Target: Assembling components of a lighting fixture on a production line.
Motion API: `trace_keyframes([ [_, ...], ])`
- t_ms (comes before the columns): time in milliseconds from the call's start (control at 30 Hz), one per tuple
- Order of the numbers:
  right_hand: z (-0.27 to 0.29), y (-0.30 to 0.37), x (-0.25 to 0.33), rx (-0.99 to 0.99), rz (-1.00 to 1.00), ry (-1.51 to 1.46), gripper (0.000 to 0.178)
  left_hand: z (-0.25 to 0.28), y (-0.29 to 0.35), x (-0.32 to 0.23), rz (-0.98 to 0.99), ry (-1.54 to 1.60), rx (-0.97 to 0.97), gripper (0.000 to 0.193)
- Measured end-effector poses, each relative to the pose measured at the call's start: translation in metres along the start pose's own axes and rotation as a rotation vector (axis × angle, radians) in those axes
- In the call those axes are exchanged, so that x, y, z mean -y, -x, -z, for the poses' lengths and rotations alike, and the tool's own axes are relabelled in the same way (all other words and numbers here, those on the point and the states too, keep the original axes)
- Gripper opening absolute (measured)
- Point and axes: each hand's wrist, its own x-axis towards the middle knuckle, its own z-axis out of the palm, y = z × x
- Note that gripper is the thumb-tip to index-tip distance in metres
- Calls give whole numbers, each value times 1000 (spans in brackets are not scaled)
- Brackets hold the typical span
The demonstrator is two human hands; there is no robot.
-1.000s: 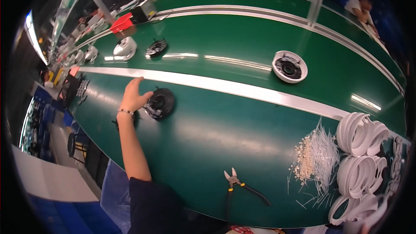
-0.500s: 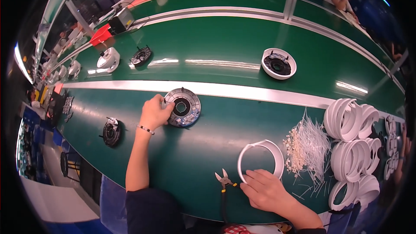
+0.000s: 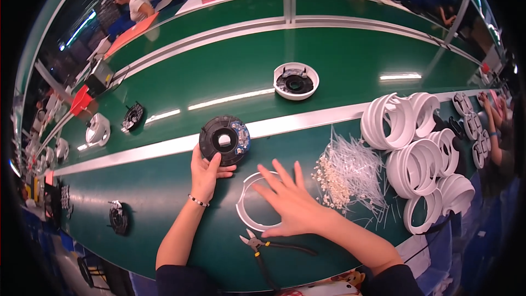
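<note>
My left hand (image 3: 205,174) grips the lower left edge of a round black disc part (image 3: 210,130). The disc is held up and tilted, with a central hole and a blue circuit board along its right side. My right hand (image 3: 298,204) is open, fingers spread, over a white plastic ring (image 3: 251,221). It covers the ring's right side; whether thumb and ring touch cannot be told. Just below the ring lie side cutters (image 3: 255,243) with black and yellow handles, jaws apart.
White cable ties (image 3: 359,172) and small beige pieces (image 3: 331,186) lie in a pile. Beyond stand stacked white rings (image 3: 413,167). A white housing (image 3: 297,96), black part (image 3: 133,116) and white shell (image 3: 98,130) are across the metal strip. Another black part (image 3: 118,219) lies left. A co-worker's arm (image 3: 496,140) shows right.
The view has swung right. My left hand has raised and turned the disc, bringing its circuit board to the right side. The white ring has shifted left; my right hand's fingers have spread above it.
</note>
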Motion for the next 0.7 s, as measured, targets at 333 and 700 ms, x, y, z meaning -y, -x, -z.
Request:
trace_keyframes([
  [333,-5,1,8,-48,-48,8,100,-14,9,-2,-74,31,-3,56],
  [700,5,22,-21,-816,-219,-647,114,-101,42,-2,-42,38,516,76],
])
